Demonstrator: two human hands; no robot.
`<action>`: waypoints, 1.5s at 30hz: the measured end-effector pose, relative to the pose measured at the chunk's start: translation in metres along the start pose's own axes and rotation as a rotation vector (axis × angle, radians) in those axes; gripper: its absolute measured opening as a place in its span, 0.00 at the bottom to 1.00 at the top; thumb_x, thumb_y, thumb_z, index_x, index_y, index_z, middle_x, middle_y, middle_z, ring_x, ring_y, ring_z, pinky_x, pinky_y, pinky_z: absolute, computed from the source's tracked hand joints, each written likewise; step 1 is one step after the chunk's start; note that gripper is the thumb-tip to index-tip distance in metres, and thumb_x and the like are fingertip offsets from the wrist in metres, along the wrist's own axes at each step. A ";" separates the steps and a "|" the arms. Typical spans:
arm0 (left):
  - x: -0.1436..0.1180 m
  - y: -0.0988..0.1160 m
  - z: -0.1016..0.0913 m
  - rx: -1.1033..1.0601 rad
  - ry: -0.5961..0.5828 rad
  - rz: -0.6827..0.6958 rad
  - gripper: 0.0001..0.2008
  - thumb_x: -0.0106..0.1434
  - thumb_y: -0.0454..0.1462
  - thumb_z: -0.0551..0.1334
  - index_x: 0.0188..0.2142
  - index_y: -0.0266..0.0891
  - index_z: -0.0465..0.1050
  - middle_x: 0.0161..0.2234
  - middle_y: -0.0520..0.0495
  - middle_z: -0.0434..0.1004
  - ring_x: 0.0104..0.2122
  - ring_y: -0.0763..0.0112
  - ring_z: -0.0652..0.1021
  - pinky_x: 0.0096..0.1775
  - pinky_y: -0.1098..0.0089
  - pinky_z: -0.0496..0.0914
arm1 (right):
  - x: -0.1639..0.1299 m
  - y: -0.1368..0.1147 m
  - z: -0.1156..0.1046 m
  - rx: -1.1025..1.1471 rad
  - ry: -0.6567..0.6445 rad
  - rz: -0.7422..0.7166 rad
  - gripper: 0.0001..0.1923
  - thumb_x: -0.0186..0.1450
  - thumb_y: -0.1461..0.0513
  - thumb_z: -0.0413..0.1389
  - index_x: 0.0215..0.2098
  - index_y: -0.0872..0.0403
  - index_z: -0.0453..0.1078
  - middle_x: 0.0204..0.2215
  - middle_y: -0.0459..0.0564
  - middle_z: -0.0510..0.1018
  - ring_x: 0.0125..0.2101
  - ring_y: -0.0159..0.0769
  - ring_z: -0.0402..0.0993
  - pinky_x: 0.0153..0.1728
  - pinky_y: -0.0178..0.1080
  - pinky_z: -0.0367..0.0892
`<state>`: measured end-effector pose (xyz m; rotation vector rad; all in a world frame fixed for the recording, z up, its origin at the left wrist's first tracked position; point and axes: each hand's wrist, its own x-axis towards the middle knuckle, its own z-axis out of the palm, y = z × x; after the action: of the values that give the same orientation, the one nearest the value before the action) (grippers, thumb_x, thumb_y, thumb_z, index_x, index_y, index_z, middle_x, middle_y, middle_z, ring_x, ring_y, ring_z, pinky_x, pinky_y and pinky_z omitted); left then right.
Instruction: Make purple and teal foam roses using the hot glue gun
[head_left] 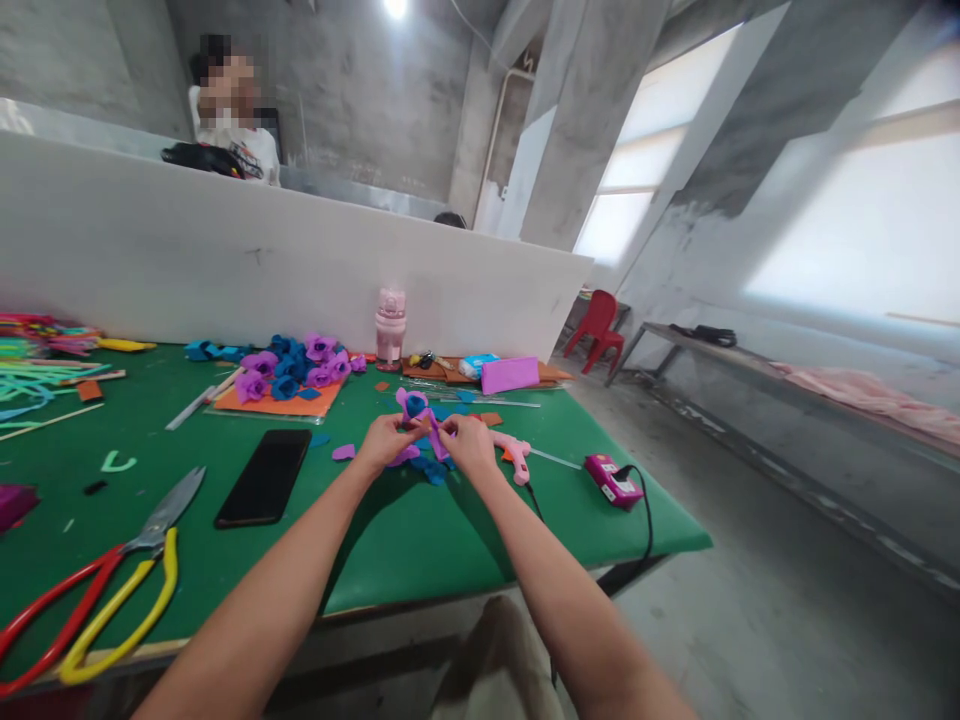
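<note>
At the middle of the green table (420,540), the left hand (385,441) and right hand (470,443) meet, both pinched on a purple and blue paper flower (417,409) held just above the tabletop. A pink glue gun (516,455) lies at three o'clock of the right hand, a black phone (264,477) at nine o'clock of the left, scissors (112,585) at eight o'clock.

Grey concrete walls (390,90), bright windows (862,230)

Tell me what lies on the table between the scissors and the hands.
In the head view, a black phone lies between the scissors and the left hand; otherwise green table.
</note>
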<state>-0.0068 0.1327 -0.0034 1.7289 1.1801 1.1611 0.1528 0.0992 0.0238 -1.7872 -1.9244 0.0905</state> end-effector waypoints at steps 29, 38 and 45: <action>-0.010 0.027 -0.022 -0.734 -0.223 -0.126 0.11 0.45 0.36 0.68 0.25 0.37 0.68 0.13 0.61 0.56 0.11 0.86 0.51 0.16 0.77 0.43 | -0.047 0.022 0.023 0.226 -0.197 -0.184 0.11 0.60 0.56 0.53 0.26 0.54 0.71 0.24 0.44 0.74 0.27 0.31 0.68 0.31 0.32 0.60; -0.008 0.025 -0.027 -0.824 -0.169 -0.138 0.12 0.44 0.35 0.69 0.25 0.37 0.66 0.12 0.63 0.51 0.10 0.88 0.50 0.15 0.78 0.43 | -0.003 -0.002 0.051 0.463 -0.133 -0.153 0.13 0.55 0.66 0.56 0.40 0.55 0.71 0.33 0.47 0.76 0.30 0.31 0.69 0.36 0.34 0.64; -0.006 0.023 -0.027 -0.846 -0.102 -0.122 0.12 0.44 0.35 0.68 0.27 0.38 0.66 0.13 0.63 0.53 0.10 0.88 0.51 0.15 0.78 0.44 | -0.007 -0.026 0.075 0.784 -0.284 -0.133 0.06 0.55 0.65 0.56 0.31 0.57 0.72 0.21 0.43 0.75 0.21 0.27 0.69 0.26 0.31 0.66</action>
<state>-0.0272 0.1219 0.0243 1.0340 0.5744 1.2323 0.0984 0.1110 -0.0333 -1.1538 -1.8098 0.9527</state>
